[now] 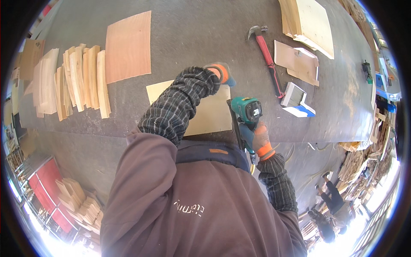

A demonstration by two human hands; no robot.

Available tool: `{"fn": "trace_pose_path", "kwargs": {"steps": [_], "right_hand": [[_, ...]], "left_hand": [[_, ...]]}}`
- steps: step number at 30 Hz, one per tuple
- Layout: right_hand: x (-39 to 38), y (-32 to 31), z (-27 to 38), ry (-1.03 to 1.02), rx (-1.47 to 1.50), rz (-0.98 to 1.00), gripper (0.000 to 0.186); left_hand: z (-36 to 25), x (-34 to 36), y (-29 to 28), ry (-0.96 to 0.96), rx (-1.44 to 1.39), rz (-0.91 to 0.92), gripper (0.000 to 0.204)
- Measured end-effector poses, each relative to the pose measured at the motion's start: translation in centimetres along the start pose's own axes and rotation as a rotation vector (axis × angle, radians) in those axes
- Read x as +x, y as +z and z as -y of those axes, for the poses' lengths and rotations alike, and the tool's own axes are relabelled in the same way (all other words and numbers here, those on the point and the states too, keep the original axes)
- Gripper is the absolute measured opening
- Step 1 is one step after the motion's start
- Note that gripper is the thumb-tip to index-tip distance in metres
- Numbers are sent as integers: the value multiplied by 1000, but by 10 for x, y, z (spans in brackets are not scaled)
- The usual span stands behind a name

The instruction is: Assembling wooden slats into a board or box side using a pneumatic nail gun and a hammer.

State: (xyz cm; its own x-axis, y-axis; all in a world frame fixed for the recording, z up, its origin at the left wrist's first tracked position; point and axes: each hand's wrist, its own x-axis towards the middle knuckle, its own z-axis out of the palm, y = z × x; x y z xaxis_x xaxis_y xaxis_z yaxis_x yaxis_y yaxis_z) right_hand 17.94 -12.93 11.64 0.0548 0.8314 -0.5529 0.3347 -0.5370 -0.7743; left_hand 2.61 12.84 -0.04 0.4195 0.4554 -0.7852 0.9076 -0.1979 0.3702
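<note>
A thin pale wooden board (210, 112) lies on the dark worktable in front of me, partly under my left forearm. My left hand (220, 73), in an orange and blue-grey glove, is closed at the board's far right corner; its fingers are partly hidden. In a matching glove, my right hand (260, 139) grips the handle of a green and black nail gun (245, 109). The gun stands along the board's right edge, its nose toward the far side. A hose fitting shows below its handle.
Right of the gun lie a red-handled claw hammer (267, 60), an opened small box (295, 100) and torn cardboard (296, 62). Stacked panels (310, 25) stand at the far right. Leftward are a reddish panel (129, 47) and wood strips (81, 79). Another person (336, 201) is at lower right.
</note>
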Motion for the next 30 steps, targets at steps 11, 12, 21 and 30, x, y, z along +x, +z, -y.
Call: {"fn": "trace_pose_path", "kwargs": {"steps": [11, 12, 21, 30], "right_hand": [[-34, 6, -2, 77, 59, 12, 25], [-35, 7, -11, 76, 77, 7, 25], [-58, 3, -30, 58, 148, -103, 24], [-28, -69, -101, -240, -331, -435, 44]], "left_hand": [[-2, -2, -2, 41, 95, 22, 57], [-3, -4, -3, 42, 97, 23, 57], [-1, -2, -4, 3, 33, -28, 60], [-17, -28, -47, 90, 151, -281, 57]]}}
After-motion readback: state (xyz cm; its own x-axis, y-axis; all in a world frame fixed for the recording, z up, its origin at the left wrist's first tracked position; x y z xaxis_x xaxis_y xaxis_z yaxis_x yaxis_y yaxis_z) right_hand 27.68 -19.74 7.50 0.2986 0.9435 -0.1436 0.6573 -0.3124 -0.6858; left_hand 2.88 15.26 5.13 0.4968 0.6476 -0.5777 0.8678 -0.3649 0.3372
